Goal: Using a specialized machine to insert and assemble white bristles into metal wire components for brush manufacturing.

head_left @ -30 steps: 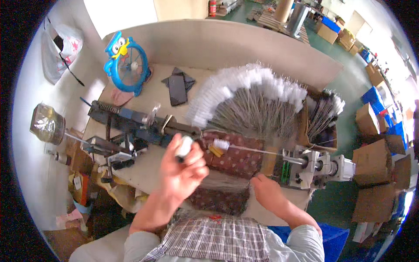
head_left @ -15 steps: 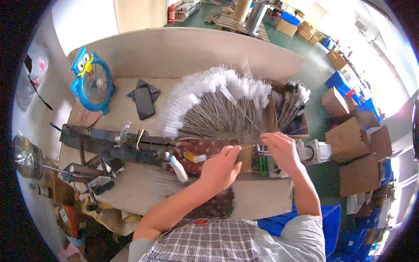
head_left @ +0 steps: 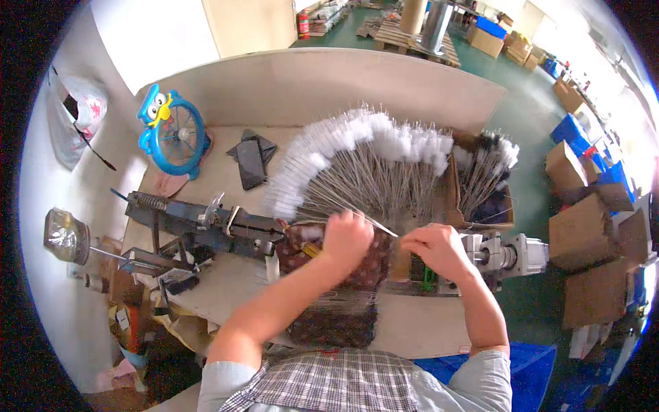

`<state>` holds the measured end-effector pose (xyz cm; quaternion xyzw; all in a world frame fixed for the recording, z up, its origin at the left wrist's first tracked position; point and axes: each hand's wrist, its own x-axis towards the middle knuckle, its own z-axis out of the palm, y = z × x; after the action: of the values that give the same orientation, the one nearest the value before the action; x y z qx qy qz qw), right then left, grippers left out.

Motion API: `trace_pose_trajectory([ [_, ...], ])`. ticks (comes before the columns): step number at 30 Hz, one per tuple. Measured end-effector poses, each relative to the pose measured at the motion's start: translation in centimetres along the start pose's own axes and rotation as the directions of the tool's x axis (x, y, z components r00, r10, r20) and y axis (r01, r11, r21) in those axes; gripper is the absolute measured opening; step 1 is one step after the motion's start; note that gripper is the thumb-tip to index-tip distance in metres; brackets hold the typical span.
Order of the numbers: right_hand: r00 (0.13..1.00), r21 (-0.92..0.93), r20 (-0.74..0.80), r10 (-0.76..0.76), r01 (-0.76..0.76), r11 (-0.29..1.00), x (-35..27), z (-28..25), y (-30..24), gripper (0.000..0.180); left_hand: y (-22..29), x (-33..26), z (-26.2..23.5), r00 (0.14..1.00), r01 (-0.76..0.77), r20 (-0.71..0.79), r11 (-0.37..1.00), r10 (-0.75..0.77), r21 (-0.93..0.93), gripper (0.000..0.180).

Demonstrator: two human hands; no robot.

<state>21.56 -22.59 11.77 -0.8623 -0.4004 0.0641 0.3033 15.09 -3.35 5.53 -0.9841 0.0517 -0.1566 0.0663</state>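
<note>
My left hand (head_left: pixel 348 238) is closed, fingers curled in front of the fan of brushes; what it holds is hidden. To its right, the fingertips of my right hand (head_left: pixel 437 248) pinch the end of a thin pale wire (head_left: pixel 384 229) that slants from beside my left fingers. Behind both hands stands a large fan of wire-stemmed brushes (head_left: pixel 364 130) with white bristle tips. Under my left hand lies a dark brown dotted cloth (head_left: pixel 336 323), with small yellow pieces (head_left: pixel 312 250) partly hidden by that hand. A motor-like metal unit (head_left: pixel 509 255) sits right of my right hand.
At left is a dark metal bench fixture (head_left: pixel 178 216) with a lever frame. Behind it stand a blue cartoon-shaped fan (head_left: pixel 177 137) and a dark phone (head_left: pixel 251 165). A box of dark- and white-tipped brushes (head_left: pixel 480 175) is at right. Cardboard boxes (head_left: pixel 590 233) stand beyond the table.
My view has turned a little left. Against the table, my left hand has moved left and away from me, my right hand slightly left and nearer. The white lever handle has swung.
</note>
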Motion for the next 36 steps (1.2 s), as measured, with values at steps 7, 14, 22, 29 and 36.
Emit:
trace_pose_trajectory([
  [7,0.932,0.155,0.02,-0.361,0.354,0.922,4.7,1.6,-4.9,0.013,-4.2,-1.3,-2.0,0.953,0.224,-0.172,0.962,-0.249,-0.153,0.018],
  [14,0.885,0.015,-0.109,-0.452,0.456,0.89,7.9,10.1,-9.1,0.008,-2.4,-13.3,-1.9,0.657,0.554,0.57,-0.197,-0.493,-0.809,0.032],
  [22,0.916,-0.072,-0.09,-0.392,0.386,0.92,8.9,12.3,-10.7,0.009,-8.6,-17.2,-2.1,0.603,-0.081,0.746,-0.952,-0.283,-0.296,0.046],
  [29,0.936,-0.075,-0.045,-0.35,0.346,0.935,9.2,11.9,-11.1,0.009,-7.1,-14.0,-1.0,0.672,0.702,0.51,0.241,-0.537,-0.671,0.038],
  [36,0.885,-0.028,-0.2,-0.421,0.424,0.905,6.0,8.4,-10.7,0.013,-4.6,-12.8,-0.8,0.667,0.464,0.507,-0.228,-0.547,-0.856,0.031],
])
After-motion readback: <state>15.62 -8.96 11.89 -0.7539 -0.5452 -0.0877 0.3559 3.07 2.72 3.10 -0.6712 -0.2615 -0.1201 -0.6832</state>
